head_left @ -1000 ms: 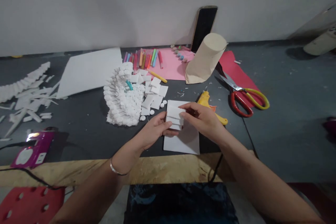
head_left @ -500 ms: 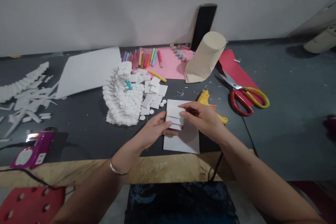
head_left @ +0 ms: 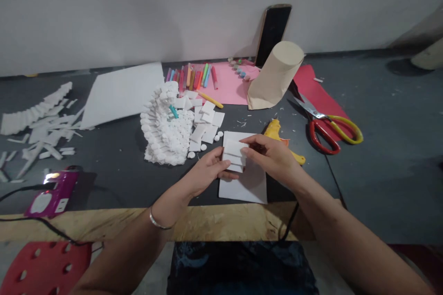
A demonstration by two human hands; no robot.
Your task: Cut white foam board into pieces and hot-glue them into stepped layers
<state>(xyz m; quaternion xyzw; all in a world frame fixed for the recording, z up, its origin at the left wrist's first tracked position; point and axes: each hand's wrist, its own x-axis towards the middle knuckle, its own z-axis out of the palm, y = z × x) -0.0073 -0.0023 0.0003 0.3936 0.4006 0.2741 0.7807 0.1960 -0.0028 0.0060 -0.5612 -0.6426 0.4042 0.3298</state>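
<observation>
Between my two hands is a small stepped stack of white foam pieces (head_left: 234, 156), held over a white foam sheet (head_left: 247, 188) lying on the dark table. My left hand (head_left: 211, 168) is closed on the stack's left and lower edge, thumb on the front. From the upper right, my right hand (head_left: 273, 156) pinches the top piece between thumb and fingers. A yellow glue gun (head_left: 273, 130) lies just beyond my right hand, partly hidden by it. Loose white foam squares (head_left: 207, 122) and small white discs lie to the upper left.
A white bumpy foam model (head_left: 168, 131) stands left of my hands. Scissors (head_left: 321, 120) with red and yellow handles lie right, near a beige cylinder (head_left: 277, 76) and an upright phone (head_left: 273, 32). Marker pens (head_left: 194, 77), foam scraps (head_left: 44, 136) and a purple power box (head_left: 53, 193) surround them.
The whole view has shifted slightly, so things appear a little further right. Both hands keep hold of the stepped foam stack, with hardly any change in their grip.
</observation>
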